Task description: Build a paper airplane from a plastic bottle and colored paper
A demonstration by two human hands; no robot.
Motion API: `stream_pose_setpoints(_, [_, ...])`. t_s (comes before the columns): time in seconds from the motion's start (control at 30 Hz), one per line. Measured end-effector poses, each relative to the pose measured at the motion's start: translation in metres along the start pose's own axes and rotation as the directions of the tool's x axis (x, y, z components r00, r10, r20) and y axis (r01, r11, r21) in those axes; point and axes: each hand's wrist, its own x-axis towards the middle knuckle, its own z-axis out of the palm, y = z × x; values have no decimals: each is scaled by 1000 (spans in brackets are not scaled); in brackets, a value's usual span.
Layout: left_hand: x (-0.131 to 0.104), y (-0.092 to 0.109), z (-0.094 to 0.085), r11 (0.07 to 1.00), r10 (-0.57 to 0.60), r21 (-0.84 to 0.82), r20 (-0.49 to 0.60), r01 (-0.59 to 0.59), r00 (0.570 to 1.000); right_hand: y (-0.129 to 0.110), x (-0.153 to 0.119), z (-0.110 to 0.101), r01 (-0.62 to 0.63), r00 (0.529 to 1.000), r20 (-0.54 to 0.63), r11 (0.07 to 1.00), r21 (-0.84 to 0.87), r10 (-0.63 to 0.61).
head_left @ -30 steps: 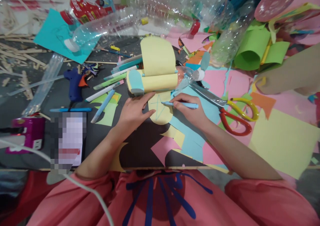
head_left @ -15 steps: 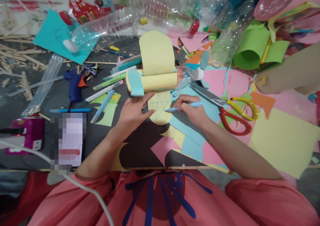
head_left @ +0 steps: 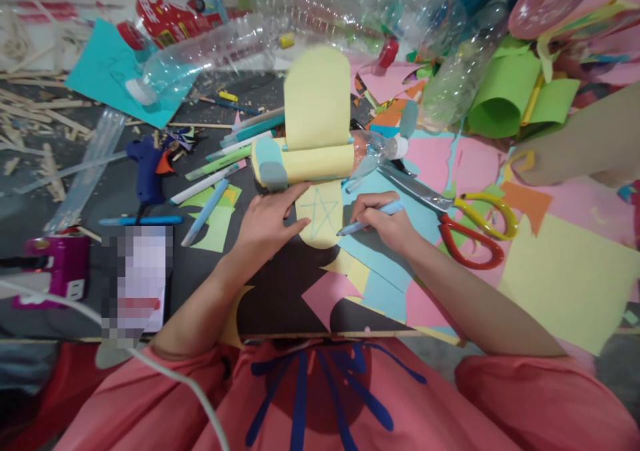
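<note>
A plastic bottle wrapped in yellow paper lies sideways in front of me, with a blue paper band near its left end. One rounded yellow wing stands up behind it. The other yellow wing points toward me and bears a star drawn in blue lines. My left hand lies with thumb and fingers spread at that wing's left edge and against the bottle. Pinched in my right hand is a light blue marker, its tip at the wing's lower right edge.
Scissors with red and yellow handles lie to the right on coloured paper. At the left are a blue glue gun, several markers, a phone and a purple power adapter. Clear bottles crowd the back.
My right hand has shifted slightly right, bringing the marker tip from inside the star to the wing's edge. The star's right-hand lines show more fully. The far wing stands more upright.
</note>
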Motion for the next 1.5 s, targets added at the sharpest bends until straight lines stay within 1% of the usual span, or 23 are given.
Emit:
stream_pose_setpoints(0.1, [1, -1, 0, 1000, -2, 2, 2, 2, 1000, 4, 2, -3, 25, 1000, -13, 998, 64, -24])
stream_pose_setpoints(0.17, [1, -1, 0, 1000, -8, 6, 6, 8, 1000, 8, 3, -4, 54, 997, -64, 991, 118, -47])
stream_pose_setpoints(0.23, [1, 0, 0, 1000, -14, 12, 16, 14, 1000, 10, 3, -3, 95, 990, -111, 990, 108, -83])
stream_pose_setpoints(0.27, [1, 0, 0, 1000, -15, 14, 21, 14, 1000, 10, 3, -1, 119, 988, -111, 990, 75, -111])
stream_pose_setpoints(0.3, [1, 0, 0, 1000, -13, 15, 24, 13, 1000, 10, 3, 1, 146, 986, -92, 989, 31, -142])
stream_pose_setpoints(0.37, [1, 0, 0, 1000, -4, 10, 18, 4, 1000, 10, 1, 5, 201, 979, -11, 978, -62, -202])
stream_pose_setpoints(0.47, [0, 0, 0, 1000, 4, 0, -2, -4, 1000, 9, -1, 10, 256, 965, 94, 953, -164, -243])
stream_pose_setpoints(0.57, [0, 1, -1, 1000, 7, -5, -9, -7, 1000, 10, -1, 11, 269, 961, 116, 941, -206, -249])
stream_pose_setpoints(0.77, [0, 2, -2, 1000, -9, 2, 3, 9, 1000, 13, 0, 11, 316, 948, 114, 917, -245, -296])
stream_pose_setpoints(1.03, [1, 2, -1, 1000, -8, 14, 9, 8, 1000, 11, 0, 10, 325, 945, 135, 898, -296, -297])
stream_pose_setpoints(1.23, [-1, 2, -1, 1000, 4, 7, -16, -4, 1000, 9, 0, 9, 311, 950, 126, 910, -275, -286])
stream_pose_setpoints(1.4, [0, 1, -1, 1000, 9, 2, -6, -9, 1000, 8, -1, 8, 290, 956, 115, 921, -260, -268])
stream_pose_setpoints(1.5, [0, -1, 1, 1000, 23, 9, -19, -22, 1000, 7, -2, 6, 282, 958, 123, 924, -256, -258])
